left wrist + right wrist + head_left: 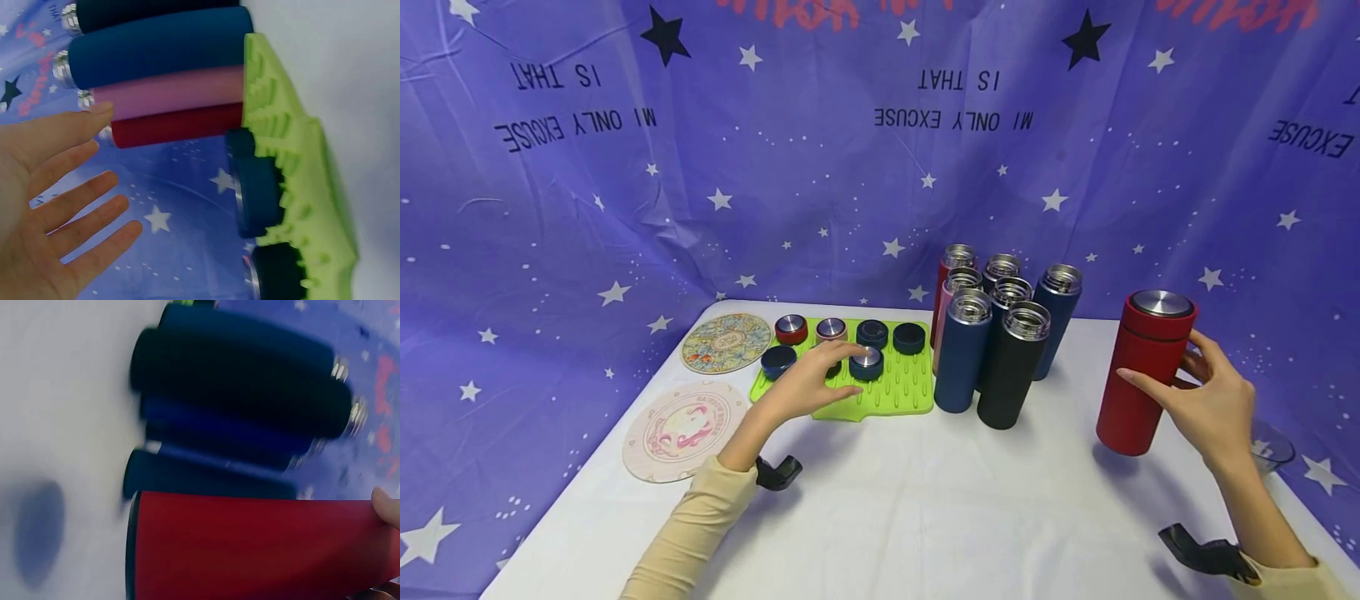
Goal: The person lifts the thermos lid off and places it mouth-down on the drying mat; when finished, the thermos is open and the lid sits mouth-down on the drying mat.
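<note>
My right hand [1213,400] grips a red thermos [1142,375] with a steel-topped lid and holds it above the white table, its shadow falling below. In the right wrist view the thermos [250,544] fills the lower part, thumb near its top. My left hand [812,379] hovers over a green drying mat [902,387], fingers spread and holding nothing. Between its thumb and fingers in the head view lies a dark blue lid [867,363]. In the left wrist view the left hand [62,200] hangs apart from the lids.
Several lidless bottles, among them a black bottle [1013,367] and a blue bottle [962,354], stand right of the mat. More lids, such as a red lid [791,329], sit on the mat. Two round coasters [727,343] lie left; a glass bowl [1272,446] is far right.
</note>
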`<state>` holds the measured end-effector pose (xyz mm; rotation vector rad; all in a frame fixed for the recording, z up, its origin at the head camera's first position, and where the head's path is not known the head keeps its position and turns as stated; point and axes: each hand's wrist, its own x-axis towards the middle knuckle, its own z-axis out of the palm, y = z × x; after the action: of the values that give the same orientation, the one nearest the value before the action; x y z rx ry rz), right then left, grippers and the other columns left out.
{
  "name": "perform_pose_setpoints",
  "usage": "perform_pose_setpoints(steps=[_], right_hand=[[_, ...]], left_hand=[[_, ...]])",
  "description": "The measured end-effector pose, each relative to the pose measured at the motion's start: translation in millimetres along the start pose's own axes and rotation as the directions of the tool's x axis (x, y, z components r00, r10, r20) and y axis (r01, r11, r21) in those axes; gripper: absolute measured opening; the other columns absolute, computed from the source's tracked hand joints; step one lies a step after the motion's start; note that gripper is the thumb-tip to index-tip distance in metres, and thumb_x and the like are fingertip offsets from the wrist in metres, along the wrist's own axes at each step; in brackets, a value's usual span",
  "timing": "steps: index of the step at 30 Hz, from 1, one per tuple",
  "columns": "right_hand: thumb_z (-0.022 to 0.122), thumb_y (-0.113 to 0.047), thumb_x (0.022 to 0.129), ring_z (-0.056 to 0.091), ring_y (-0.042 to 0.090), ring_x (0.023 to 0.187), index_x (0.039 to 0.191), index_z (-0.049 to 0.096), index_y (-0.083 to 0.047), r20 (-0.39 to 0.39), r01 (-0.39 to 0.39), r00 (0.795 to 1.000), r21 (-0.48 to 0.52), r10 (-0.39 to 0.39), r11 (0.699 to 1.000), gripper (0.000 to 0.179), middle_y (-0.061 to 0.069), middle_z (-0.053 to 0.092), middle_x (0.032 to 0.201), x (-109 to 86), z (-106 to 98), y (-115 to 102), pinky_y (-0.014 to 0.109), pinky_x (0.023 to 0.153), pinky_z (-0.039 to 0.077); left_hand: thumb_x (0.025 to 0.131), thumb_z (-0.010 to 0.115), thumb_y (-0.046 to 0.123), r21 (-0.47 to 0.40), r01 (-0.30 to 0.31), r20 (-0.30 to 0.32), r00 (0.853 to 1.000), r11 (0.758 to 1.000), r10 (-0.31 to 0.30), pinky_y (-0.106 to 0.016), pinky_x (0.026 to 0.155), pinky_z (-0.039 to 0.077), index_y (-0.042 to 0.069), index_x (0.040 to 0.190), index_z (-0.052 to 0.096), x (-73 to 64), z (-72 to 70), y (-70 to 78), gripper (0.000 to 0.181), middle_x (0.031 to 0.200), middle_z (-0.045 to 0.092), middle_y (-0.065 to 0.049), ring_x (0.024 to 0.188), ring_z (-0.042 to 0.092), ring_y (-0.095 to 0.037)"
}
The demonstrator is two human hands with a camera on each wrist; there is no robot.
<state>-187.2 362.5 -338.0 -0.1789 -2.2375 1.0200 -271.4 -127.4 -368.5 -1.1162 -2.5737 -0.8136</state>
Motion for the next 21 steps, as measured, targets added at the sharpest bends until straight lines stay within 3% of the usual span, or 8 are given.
perform_pose_setpoints(steps=[6, 11, 15, 21], right_hand=[[0.092, -0.016, 0.064, 0.053, -0.018, 0.085, 0.14, 0.051, -0.019, 0.077, 0.163, 0.983, 0.057, -0.167, 0.985, 0.086, 0.021, 0.064, 0.114, -23.5, 9.9, -29.4, 0.004, 0.07, 0.046], [0.094, -0.011, 0.059, 0.057, -0.015, 0.087, 0.135, 0.056, -0.014, 0.122, 0.277, 0.949, 0.109, -0.29, 0.955, 0.085, 0.005, 0.067, 0.108, -34.8, 22.5, -48.1, 0.006, 0.072, 0.047], [0.095, -0.01, 0.056, 0.06, -0.011, 0.09, 0.133, 0.058, -0.016, 0.154, 0.323, 0.925, 0.165, -0.348, 0.932, 0.085, -0.006, 0.066, 0.107, -41.3, 35.7, -63.7, 0.007, 0.073, 0.048], [0.094, -0.012, 0.06, 0.062, -0.004, 0.095, 0.134, 0.056, -0.017, 0.21, 0.344, 0.895, 0.234, -0.392, 0.909, 0.084, 0.004, 0.068, 0.111, -47.8, 55.8, -88.4, 0.01, 0.075, 0.05]], left_hand=[[0.083, 0.078, 0.021, -0.035, -0.048, -0.09, 0.995, 0.998, 0.045, -0.046, 0.101, 0.044, 0.014, 0.133, 0.058, 9.3, -7.2, 16.8, 0.054, 0.133, 0.056, -0.005, 0.125, 0.049, -0.025], [0.085, 0.077, 0.022, -0.062, -0.092, -0.131, 0.988, 0.994, 0.083, -0.044, 0.103, 0.041, 0.013, 0.135, 0.056, 17.9, -13.5, 29.6, 0.055, 0.136, 0.053, -0.004, 0.127, 0.047, -0.022], [0.084, 0.077, 0.02, -0.06, -0.12, -0.173, 0.979, 0.991, 0.108, -0.041, 0.104, 0.041, 0.012, 0.136, 0.054, 25.7, -16.9, 38.6, 0.058, 0.136, 0.054, -0.003, 0.127, 0.047, -0.02], [0.085, 0.076, 0.025, -0.07, -0.151, -0.227, 0.965, 0.986, 0.131, -0.041, 0.104, 0.042, 0.017, 0.14, 0.05, 30.8, -19.8, 51.0, 0.061, 0.139, 0.052, 0.0, 0.128, 0.046, -0.018]])
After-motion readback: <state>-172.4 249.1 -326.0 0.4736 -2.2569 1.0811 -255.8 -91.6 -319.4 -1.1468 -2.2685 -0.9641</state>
